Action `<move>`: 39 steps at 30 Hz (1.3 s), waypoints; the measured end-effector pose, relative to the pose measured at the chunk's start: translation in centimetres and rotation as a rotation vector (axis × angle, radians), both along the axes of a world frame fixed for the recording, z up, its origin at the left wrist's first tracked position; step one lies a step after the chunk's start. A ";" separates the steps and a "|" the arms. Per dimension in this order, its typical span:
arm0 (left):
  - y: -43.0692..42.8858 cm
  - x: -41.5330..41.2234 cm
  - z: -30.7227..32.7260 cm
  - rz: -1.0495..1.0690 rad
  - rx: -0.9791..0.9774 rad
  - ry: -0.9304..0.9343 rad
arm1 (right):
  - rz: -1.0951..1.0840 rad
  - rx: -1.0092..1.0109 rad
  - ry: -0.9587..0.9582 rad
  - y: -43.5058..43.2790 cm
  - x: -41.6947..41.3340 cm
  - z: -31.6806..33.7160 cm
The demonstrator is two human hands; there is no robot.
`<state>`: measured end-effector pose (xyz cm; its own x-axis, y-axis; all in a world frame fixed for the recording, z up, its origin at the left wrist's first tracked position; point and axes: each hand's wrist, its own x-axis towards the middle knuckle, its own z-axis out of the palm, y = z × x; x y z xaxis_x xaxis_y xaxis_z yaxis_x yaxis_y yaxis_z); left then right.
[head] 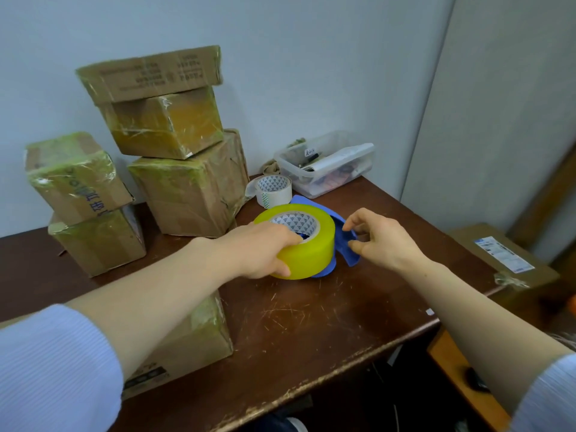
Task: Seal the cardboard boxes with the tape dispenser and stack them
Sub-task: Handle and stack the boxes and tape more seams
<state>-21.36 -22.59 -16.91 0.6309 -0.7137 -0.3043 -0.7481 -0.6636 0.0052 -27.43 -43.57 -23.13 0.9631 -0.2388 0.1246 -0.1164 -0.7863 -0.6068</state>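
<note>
A blue tape dispenser point(344, 247) loaded with a thick yellow tape roll point(307, 251) rests on the brown table point(311, 325). My left hand point(261, 254) grips the roll, fingers in its core and thumb on its side. My right hand point(383, 238) hovers at the dispenser's blue end with fingers curled and apart, holding nothing. A cardboard box point(187, 347) lies under my left forearm. Three taped boxes point(187, 182) are stacked at the back, with the flat one point(149, 73) on top. Two more boxes point(93, 213) are stacked at the left.
A white tape roll point(274, 190) stands behind the dispenser. A clear plastic bin point(327, 165) of small items sits at the table's back right corner. Another labelled cardboard box point(501, 260) sits lower, off the table's right edge. The wall is close behind.
</note>
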 end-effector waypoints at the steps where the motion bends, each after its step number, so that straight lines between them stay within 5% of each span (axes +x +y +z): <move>1: -0.4 -0.4 -0.1 -0.020 -0.012 -0.004 | -0.001 0.001 -0.003 0.2 0.0 0.0; 12: -2.3 -0.4 0.1 -0.113 0.098 -0.038 | 0.026 0.121 -0.090 -0.9 -0.2 -0.1; 16: -0.8 0.4 0.6 -0.106 0.084 -0.003 | 0.076 -0.173 -0.088 -0.6 -0.3 -0.7; 21: 0.9 0.9 0.9 0.012 -0.179 0.134 | 0.087 -0.795 -0.255 0.9 -0.4 -2.8; 23: 1.2 0.9 1.2 0.041 -0.265 0.170 | 0.023 -0.885 -0.254 1.5 -0.4 -3.6; 27: 1.3 0.7 1.1 0.038 -0.263 0.162 | -0.003 -0.829 -0.222 1.7 -0.6 -4.3; 32: 0.4 0.1 0.2 -0.036 -0.154 0.114 | 0.119 -0.400 -0.093 1.0 -0.9 -4.0; 39: -0.9 -0.5 0.0 -0.131 -0.013 -0.022 | -0.009 -0.022 -0.379 1.2 -2.4 -5.7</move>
